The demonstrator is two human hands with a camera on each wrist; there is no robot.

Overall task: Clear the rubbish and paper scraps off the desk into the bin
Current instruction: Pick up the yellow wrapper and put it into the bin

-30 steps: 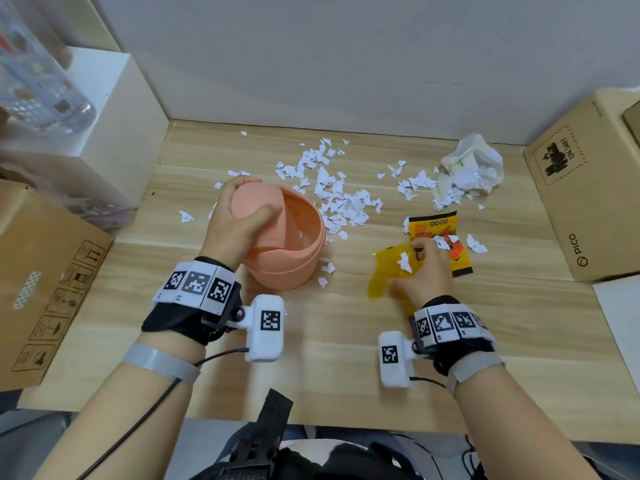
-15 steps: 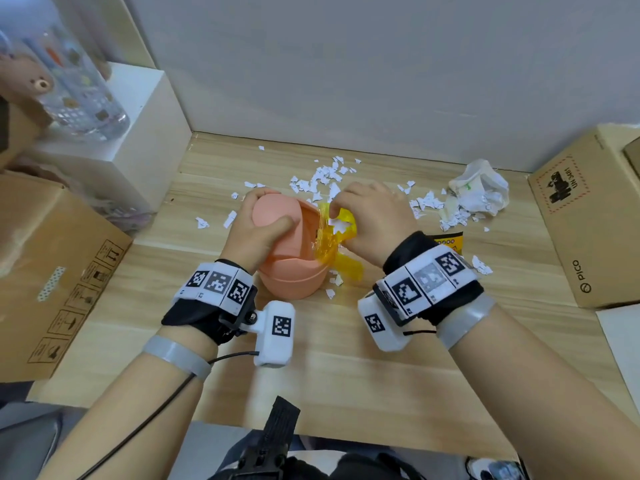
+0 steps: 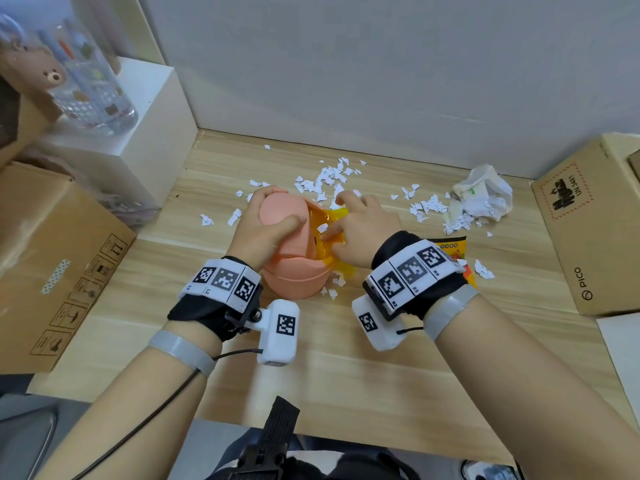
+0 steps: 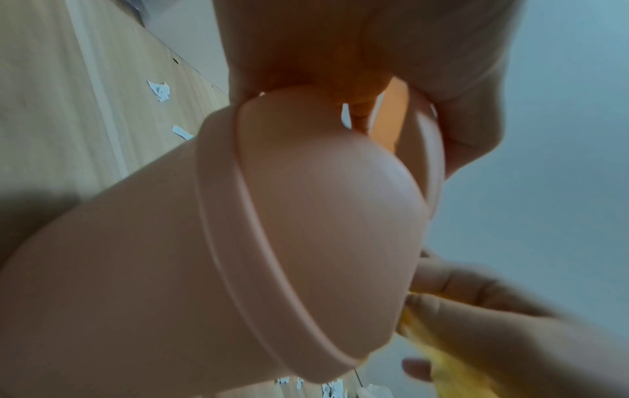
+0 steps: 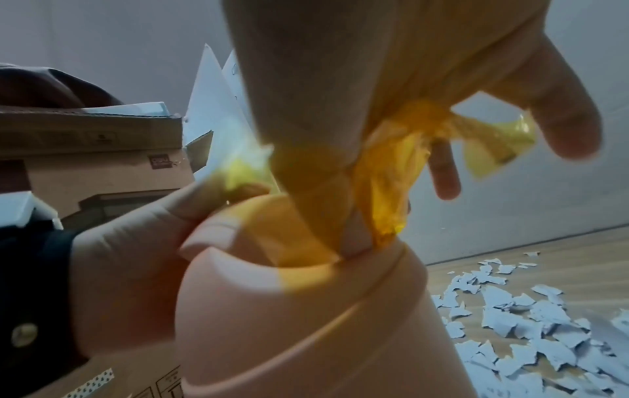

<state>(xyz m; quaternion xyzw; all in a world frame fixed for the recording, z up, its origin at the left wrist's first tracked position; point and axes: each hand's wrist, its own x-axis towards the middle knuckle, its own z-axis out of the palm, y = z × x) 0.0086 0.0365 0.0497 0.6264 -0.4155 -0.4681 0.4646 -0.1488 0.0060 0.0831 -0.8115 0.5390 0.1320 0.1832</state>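
Observation:
A small pink bin (image 3: 298,271) with a domed swing lid stands mid-desk. My left hand (image 3: 266,226) grips the lid (image 4: 323,215), thumb on its top, holding the flap tilted open. My right hand (image 3: 360,230) pinches a crumpled yellow plastic wrapper (image 3: 329,230) and pushes it into the bin's mouth; in the right wrist view the wrapper (image 5: 391,172) is bunched between thumb and fingers above the bin (image 5: 306,323). White paper scraps (image 3: 329,178) lie strewn behind the bin. A second yellow-orange snack wrapper (image 3: 453,247) lies partly hidden behind my right wrist.
A crumpled white paper wad (image 3: 485,195) sits at the back right among more scraps (image 3: 429,206). Cardboard boxes flank the desk on the left (image 3: 52,258) and right (image 3: 595,220). A white block (image 3: 138,133) carries a clear jar (image 3: 86,84) at the back left.
My right hand picked the yellow wrapper up from the desk, carried it left to the bin and now pushes it deeper into the opening. My left hand kept hold of the lid.

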